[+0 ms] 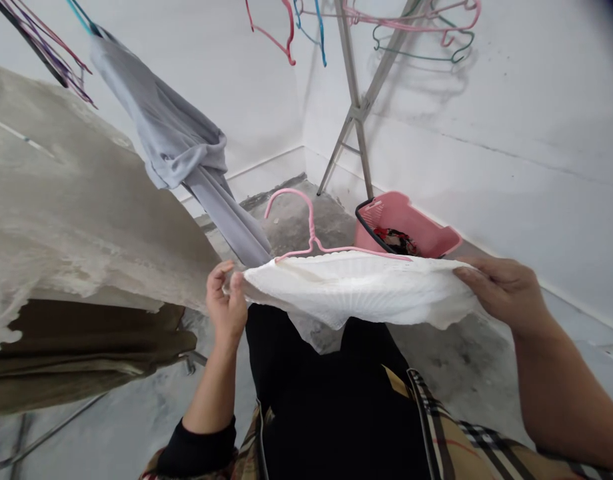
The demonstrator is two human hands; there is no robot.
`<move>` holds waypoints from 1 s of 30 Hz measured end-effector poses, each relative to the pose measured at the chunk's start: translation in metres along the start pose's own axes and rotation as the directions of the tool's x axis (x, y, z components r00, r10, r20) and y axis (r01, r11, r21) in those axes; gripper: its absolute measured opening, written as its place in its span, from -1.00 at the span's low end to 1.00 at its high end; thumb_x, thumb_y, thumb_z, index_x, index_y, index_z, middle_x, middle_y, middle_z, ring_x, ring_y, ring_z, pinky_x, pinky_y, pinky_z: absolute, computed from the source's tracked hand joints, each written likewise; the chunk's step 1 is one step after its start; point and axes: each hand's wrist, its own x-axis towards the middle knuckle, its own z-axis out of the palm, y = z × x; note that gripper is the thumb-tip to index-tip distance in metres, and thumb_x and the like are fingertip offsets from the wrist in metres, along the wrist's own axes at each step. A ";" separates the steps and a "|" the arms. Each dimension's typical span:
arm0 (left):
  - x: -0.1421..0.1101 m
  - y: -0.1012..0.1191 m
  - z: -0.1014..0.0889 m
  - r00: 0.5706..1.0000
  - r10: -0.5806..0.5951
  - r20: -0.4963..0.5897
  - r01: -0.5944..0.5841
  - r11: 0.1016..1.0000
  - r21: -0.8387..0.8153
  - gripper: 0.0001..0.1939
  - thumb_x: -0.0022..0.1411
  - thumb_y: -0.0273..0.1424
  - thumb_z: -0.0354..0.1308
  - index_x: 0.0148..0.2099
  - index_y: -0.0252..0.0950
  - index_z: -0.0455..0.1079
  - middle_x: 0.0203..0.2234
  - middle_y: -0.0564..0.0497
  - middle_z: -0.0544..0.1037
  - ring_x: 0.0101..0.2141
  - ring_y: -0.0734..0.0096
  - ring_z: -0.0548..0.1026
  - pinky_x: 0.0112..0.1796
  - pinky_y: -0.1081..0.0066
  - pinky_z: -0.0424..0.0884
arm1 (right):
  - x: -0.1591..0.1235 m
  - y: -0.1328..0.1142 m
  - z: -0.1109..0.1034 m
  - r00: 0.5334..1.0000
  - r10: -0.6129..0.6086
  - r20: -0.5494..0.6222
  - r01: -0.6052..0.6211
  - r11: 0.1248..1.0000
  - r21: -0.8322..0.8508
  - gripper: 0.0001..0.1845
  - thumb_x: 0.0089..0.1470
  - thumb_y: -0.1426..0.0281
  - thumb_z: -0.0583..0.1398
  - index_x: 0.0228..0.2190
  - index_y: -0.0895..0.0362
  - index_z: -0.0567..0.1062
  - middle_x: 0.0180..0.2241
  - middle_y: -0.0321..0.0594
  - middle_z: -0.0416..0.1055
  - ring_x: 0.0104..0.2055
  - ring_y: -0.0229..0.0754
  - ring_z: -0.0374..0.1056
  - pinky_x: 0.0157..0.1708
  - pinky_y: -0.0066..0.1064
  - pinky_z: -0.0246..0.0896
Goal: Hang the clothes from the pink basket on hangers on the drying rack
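A white, pleated-looking garment point(356, 287) is stretched sideways in front of my body, its exact kind not plain. My left hand point(226, 300) pinches its left end between thumb and fingers. At the other end, my right hand point(506, 290) grips the fabric edge. A pink clothes hanger point(311, 223) sits inside the garment's upper opening; its hook stands up free, and the lower part of the hanger is hidden by the cloth. Neither hand touches the hook.
Behind the garment a pink basket point(426, 230) holds dark and red items on the floor. A metal rack point(356, 110) carries several hangers point(421, 27). Grey clothing point(171, 127) and a large pale cloth point(86, 193) hang at left, above a dark olive cloth point(96, 347).
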 end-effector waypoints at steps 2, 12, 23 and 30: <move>0.000 0.005 0.002 0.979 0.181 0.096 -0.190 0.978 0.091 -0.67 0.28 -0.22 0.12 0.01 -0.28 0.44 -0.14 -0.12 0.55 -0.08 0.32 0.49 -0.05 0.33 0.37 | 0.000 0.000 0.001 1.000 -0.002 0.004 0.002 1.000 0.003 -0.81 0.09 0.26 0.20 -0.44 0.04 0.60 -0.47 -0.20 0.54 -0.49 -0.14 0.42 -0.53 -0.37 0.29; 0.002 0.021 0.002 0.890 0.385 0.244 -0.418 0.903 0.099 -0.78 0.30 -0.33 0.10 -0.16 -0.21 0.59 -0.61 0.08 0.36 -0.53 0.49 0.34 -0.44 0.50 0.26 | 0.009 -0.001 0.006 0.968 -0.230 -0.102 0.238 0.968 0.075 -0.77 0.15 0.45 0.18 -0.24 -0.07 0.60 -0.23 -0.17 0.42 -0.16 -0.16 0.38 -0.21 -0.32 0.30; 0.007 0.023 0.007 0.897 0.389 0.211 -0.410 0.910 0.065 -0.74 0.31 -0.25 0.10 -0.21 -0.24 0.58 -0.63 0.06 0.40 -0.56 0.48 0.34 -0.46 0.47 0.27 | 0.010 0.011 -0.002 0.979 0.005 0.204 0.029 0.986 -0.164 -0.71 0.08 0.11 0.22 -0.24 -0.02 0.60 -0.26 -0.13 0.55 -0.20 0.01 0.49 -0.18 -0.22 0.44; 0.012 0.022 0.013 0.929 0.317 0.192 -0.339 0.936 0.091 -0.73 0.29 -0.23 0.12 -0.08 -0.22 0.53 -0.42 -0.01 0.56 -0.38 0.40 0.48 -0.29 0.41 0.40 | 0.003 0.013 -0.037 0.994 0.103 -0.040 -0.107 0.986 -0.128 -0.78 0.03 0.07 0.22 -0.47 -0.16 0.62 -0.55 -0.21 0.53 -0.57 0.00 0.45 -0.68 -0.32 0.32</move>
